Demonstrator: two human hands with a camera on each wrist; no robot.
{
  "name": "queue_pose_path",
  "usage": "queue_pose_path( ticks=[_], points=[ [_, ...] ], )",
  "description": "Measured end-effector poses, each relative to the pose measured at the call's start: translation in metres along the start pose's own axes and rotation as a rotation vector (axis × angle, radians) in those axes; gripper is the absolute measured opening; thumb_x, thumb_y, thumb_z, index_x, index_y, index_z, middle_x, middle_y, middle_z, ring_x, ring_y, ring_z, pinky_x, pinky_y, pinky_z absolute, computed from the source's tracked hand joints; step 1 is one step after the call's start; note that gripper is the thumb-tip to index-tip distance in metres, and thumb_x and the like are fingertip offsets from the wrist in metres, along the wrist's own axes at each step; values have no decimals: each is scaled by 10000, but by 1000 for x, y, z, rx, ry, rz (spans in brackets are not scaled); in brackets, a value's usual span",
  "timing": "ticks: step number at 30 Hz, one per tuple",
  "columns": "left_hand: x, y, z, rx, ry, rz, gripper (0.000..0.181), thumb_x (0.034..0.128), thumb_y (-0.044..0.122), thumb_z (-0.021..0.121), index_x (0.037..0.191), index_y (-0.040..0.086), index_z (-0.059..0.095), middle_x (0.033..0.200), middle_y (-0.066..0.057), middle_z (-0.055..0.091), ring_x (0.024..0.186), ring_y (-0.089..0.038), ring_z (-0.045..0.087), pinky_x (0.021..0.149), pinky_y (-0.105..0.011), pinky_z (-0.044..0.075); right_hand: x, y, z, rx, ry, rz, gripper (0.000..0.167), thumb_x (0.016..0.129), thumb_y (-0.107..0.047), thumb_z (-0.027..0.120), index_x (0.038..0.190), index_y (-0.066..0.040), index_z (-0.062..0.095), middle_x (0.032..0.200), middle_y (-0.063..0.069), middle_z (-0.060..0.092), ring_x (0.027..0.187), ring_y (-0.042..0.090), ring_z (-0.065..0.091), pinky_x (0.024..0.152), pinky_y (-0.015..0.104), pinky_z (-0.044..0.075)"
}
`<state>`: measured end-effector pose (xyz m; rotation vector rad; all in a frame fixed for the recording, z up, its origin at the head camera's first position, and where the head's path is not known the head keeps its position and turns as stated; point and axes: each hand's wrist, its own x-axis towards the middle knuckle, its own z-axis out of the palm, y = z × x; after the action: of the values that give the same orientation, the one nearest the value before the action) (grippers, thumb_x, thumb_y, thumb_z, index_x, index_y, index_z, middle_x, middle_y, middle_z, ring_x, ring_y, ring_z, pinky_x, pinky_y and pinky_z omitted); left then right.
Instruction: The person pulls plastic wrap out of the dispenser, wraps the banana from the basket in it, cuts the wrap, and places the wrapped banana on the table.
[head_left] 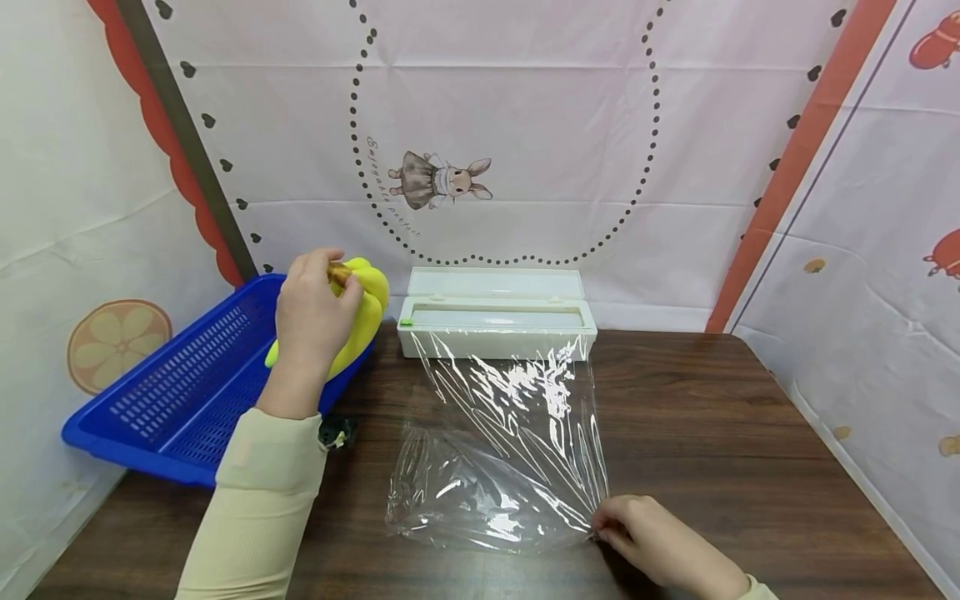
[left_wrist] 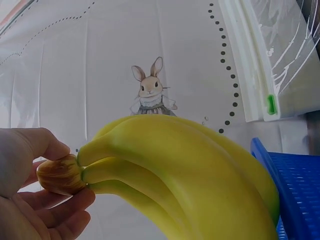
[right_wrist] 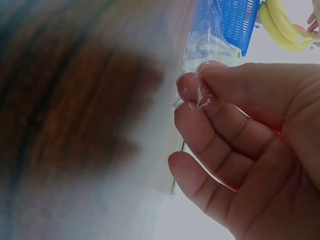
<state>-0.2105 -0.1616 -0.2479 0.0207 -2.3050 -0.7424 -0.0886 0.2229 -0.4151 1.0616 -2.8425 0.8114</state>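
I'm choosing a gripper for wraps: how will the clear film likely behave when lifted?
The clear film is probably floppy, since creases fan out from the right hand pinching it. It's likely light, looking thin enough for the brown tabletop to show through.

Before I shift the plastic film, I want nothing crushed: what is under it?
Under the clear plastic film, the dark wooden tabletop shows through, as does the front of the white dispenser. Bright glare and creases hide patches, so what lies there cannot be seen.
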Motion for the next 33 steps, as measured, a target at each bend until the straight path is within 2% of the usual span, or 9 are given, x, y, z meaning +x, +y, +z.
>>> queue_pose_path(
  ticks=[8,16,33],
  points=[
    [-1,0,2,8,3,16,342,901,146,570,1214,9,572,1191,-209,588,1074,-380,569,897,-512,474,-1,2,1,-36,55,-60,124,821,-61,696,790,-167,640,748,-147,601,693,-82,483,569,168,442],
    [-2,4,3,0,-4,35,336,901,147,569,1205,6,575,1193,-215,588,1078,-388,565,894,-532,457,-1,2,2,-29,45,-51,111,830,-71,691,798,-168,647,756,-142,609,698,-77,494,572,175,449],
    [-4,10,7,2,-26,53,332,893,148,575,1194,6,580,1218,-208,583,1066,-388,577,876,-515,476,-1,3,2,-39,75,-67,140,811,-41,696,787,-167,641,746,-144,604,696,-77,497,571,165,446]
  ],
)
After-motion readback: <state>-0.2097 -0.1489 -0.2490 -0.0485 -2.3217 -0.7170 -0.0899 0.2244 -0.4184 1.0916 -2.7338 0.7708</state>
